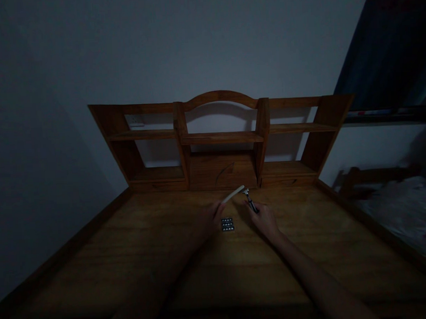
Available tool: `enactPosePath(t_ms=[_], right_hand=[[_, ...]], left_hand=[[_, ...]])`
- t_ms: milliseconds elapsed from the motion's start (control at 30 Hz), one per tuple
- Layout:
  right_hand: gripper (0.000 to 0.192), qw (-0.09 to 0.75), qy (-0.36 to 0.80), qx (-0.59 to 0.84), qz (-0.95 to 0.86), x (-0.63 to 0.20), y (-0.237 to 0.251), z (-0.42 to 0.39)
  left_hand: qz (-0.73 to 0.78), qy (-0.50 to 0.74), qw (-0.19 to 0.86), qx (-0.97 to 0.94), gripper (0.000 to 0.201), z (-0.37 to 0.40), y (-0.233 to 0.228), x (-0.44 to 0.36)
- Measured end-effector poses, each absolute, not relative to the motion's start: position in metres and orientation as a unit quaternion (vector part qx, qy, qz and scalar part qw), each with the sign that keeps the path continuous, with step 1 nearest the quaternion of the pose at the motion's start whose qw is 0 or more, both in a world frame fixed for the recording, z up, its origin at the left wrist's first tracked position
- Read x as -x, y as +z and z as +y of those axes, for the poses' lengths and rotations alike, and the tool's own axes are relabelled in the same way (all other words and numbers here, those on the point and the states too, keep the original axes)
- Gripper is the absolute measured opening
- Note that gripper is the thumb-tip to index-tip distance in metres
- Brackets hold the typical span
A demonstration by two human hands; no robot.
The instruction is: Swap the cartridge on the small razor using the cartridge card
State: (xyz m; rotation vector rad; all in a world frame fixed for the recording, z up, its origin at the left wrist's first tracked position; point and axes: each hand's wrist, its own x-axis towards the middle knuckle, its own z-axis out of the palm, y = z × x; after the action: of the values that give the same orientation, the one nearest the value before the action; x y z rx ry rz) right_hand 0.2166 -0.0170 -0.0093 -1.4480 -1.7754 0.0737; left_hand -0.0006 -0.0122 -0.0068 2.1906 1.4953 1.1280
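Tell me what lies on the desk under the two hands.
A small dark cartridge pack lies on the desk between left hand and right hand. Anything beneath the palms is hidden.

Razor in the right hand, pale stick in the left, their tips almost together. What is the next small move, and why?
Probably ease the pale stick in the left hand onto the razor head held by the right hand: the tips nearly meet above the cartridge tray.

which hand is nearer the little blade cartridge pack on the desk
Left. The left hand is just to the left of the cartridge pack, almost touching it, and holds a pale stick. The right hand sits farther off to its right, holding a razor.
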Motion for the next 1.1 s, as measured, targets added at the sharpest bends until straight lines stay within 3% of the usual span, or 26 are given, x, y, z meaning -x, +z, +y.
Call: enactPosePath(t_ms=[1100], right_hand=[[0.054, 0.421, 0.004, 0.563, -0.711, -0.2176, -0.0098, -0.0153]], left_hand=[[0.532, 0.421, 0.132, -0.722, 0.038, -0.0097, -0.0044, 0.0091]])
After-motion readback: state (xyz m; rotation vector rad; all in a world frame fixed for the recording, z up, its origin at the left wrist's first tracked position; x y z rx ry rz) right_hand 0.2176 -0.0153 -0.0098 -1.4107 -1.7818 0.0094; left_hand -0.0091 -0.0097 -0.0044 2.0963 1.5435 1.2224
